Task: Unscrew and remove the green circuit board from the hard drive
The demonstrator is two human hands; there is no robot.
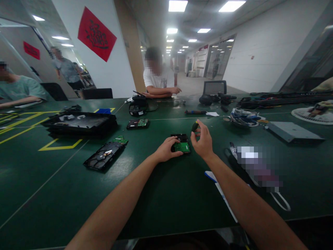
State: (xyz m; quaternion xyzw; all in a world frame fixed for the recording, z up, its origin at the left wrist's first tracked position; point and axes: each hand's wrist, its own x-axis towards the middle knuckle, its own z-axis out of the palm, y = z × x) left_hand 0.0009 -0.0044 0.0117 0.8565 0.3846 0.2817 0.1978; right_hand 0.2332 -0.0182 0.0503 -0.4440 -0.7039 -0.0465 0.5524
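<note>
Black rectangular device with an exposed green circuit board (pixel 184 147): Because its body looks like rigid metal, it probably handles as stiff, compact and fairly weighty for its size; the board on top seems the fragile part, so the hard squared edges look the best place to take hold. It lies flat on the smooth dark-green table (pixel 156 194), between the two hands, and might slide if pushed sideways.
Left hand (pixel 168 150): Curved over the device's left side, thumb along the near edge and fingers across the far-left part, apparently bracing it against the tabletop.
Right hand (pixel 203 140): Thumb and fingers pinch a stubby dark-green tool handle with a yellow end (pixel 194 127), raised just beside the device's right edge; I cannot tell whether a shaft extends from it. The handle looks light and easy to turn.
Second black device with a green board (pixel 137 124): Beyond the left hand, well apart, untouched.
</note>
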